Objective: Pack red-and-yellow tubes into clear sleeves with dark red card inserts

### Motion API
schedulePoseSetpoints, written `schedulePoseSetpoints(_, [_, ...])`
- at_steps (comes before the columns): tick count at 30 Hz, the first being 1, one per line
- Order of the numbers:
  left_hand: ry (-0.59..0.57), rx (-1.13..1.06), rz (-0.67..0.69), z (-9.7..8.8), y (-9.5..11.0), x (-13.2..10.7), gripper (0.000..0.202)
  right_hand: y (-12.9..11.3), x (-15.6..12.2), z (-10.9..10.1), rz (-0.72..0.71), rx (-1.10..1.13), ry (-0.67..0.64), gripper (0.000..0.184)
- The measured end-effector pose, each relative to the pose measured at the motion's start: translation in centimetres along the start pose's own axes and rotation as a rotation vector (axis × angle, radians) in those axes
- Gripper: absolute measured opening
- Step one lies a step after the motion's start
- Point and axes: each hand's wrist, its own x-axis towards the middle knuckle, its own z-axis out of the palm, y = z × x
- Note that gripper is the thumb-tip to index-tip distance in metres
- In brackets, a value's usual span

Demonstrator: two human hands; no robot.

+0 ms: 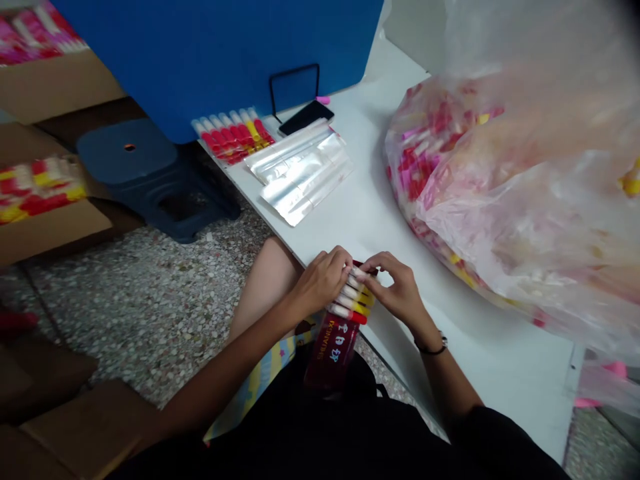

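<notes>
Several marker-like sticks [346, 299] with white ends and yellow or red ends lie side by side at the near edge of the table. They rest on a dark red flat pack [331, 353] printed "SHUANGXI", which hangs over my lap. My left hand [327, 277] has its fingers curled closed at the white end of the top stick. From the other side, my right hand [397, 283] pinches the same stick between thumb and fingers. The inside of my left hand is hidden.
Shiny clear sleeves [307, 177] lie on the white table [480, 367] beside a filled pack of sticks [234, 135] and a black phone [307, 118]. A large plastic bag [525, 233] of sticks takes up the right. Left stand a blue stool [127, 153] and a carton [55, 230].
</notes>
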Motion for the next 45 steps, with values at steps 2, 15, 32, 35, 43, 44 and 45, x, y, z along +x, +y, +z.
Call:
schedulePoseSetpoints(2, [0.053, -0.032, 0.012, -0.9, 1.0, -1.6, 0.016, -1.6, -0.3, -0.4, -0.077, -0.004, -0.078, 0.007])
schedulePoseSetpoints(15, [0.194, -0.076, 0.005, -3.8, 3.2, -9.3, 0.008, -5.7, -1.8, 3.7, -0.321, 0.123, -0.309, 0.013])
schedulePoseSetpoints(32, [0.058, 0.102, -0.222, -5.5, 4.7, -2.4, 0.032, -0.4, 0.0, 1.8, 0.073, -0.138, 0.187, 0.006])
schedulePoseSetpoints(35, [-0.007, 0.383, -0.154, -3.8, 6.5, -0.7, 0.034, 3.3, -1.2, 0.0, 0.455, 0.159, 0.362, 0.017])
schedulePoseSetpoints(43, [-0.032, 0.311, -0.187, 5.6, 6.2, -2.3, 0.054, 5.2, -5.5, 0.5, 0.649, 0.564, 0.65, 0.029])
schedulePoseSetpoints(44, [-0.006, 0.29, -0.192, 5.8, 6.1, -2.3, 0.054, 4.8, -5.4, 0.7, 0.649, 0.589, 0.652, 0.031])
schedulePoseSetpoints(45, [0.018, 0.271, -0.197, 5.9, 6.0, -2.1, 0.055, 4.5, -5.3, 1.0, 0.649, 0.616, 0.644, 0.032])
